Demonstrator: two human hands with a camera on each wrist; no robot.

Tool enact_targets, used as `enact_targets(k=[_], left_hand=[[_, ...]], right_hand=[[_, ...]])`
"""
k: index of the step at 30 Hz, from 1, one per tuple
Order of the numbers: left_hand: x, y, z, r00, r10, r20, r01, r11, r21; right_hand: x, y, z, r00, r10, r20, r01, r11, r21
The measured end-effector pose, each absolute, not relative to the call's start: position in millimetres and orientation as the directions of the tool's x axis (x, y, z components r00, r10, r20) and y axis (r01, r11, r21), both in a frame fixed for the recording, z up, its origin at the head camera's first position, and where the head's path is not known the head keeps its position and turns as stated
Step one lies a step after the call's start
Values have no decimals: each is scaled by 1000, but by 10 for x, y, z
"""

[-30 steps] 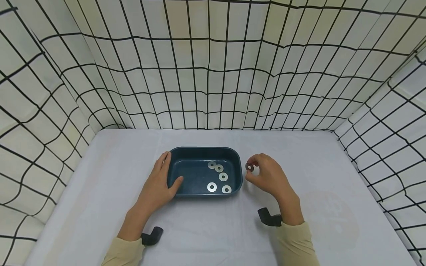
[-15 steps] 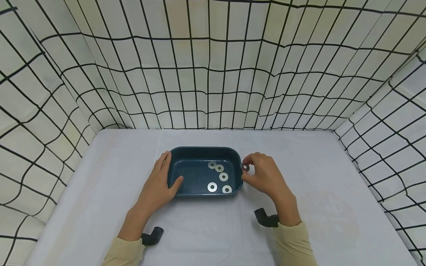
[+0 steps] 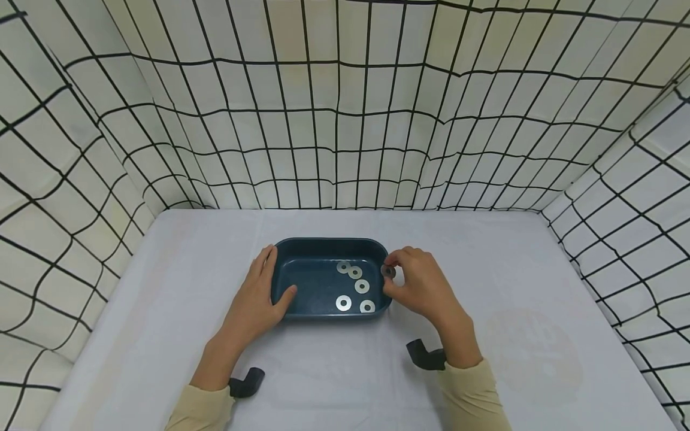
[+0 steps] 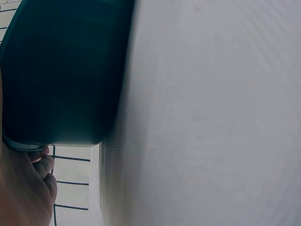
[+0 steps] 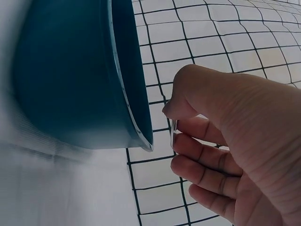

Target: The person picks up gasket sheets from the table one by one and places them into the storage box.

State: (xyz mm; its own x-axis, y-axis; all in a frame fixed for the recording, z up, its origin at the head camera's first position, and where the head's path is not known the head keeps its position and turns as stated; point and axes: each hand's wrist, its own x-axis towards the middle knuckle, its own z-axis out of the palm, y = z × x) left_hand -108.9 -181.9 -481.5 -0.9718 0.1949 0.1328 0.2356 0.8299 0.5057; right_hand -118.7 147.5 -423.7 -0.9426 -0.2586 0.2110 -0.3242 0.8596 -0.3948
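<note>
1. The right hand (image 3: 423,281) has the thumb and the fingertips together, clamped on one washer (image 3: 384,269); in the right wrist view this washer shows edge-on.
2. This washer hangs in the air at the right wall of the tray (image 3: 309,293), above the rim and not touching it.
3. The left hand (image 3: 254,302) is clasped on the left end of the tray: the thumb goes over the rim, the fingers lie against the outside of the wall.
4. Five more washers (image 3: 357,286) lie flat inside the tray, in its right half; the two farthest ones touch each other, the others lie apart.
5. Under the tray is a white cloth (image 3: 334,371), and behind it stands a black net (image 3: 338,111).
6. I judge each washer to be thin metal: light, stiff, hard to break, but rather slippery. The outer edge is the good place to take it, and flat on the tray it is probably difficult to lift.
7. The tray seems to me stiff and smooth, not heavy; its wall gives a sure hold.
</note>
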Motion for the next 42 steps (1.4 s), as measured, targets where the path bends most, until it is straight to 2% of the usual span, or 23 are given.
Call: enact_targets(k=[9, 33, 42], left_hand=[[-1078, -1830, -4811, -973, 190, 129, 229, 831, 507], [-1088, -1826, -4804, -971, 194, 139, 238, 830, 505], [-1095, -1824, -4815, -970, 194, 146, 241, 831, 501]], right_hand=[[-1186, 1399, -4242, -919, -296, 260, -380, 840, -387], [-1272, 1096, -4318, -911, -355, 210, -412, 815, -408], [-1270, 1001, -4354, -879, -421, 225, -477, 794, -378]])
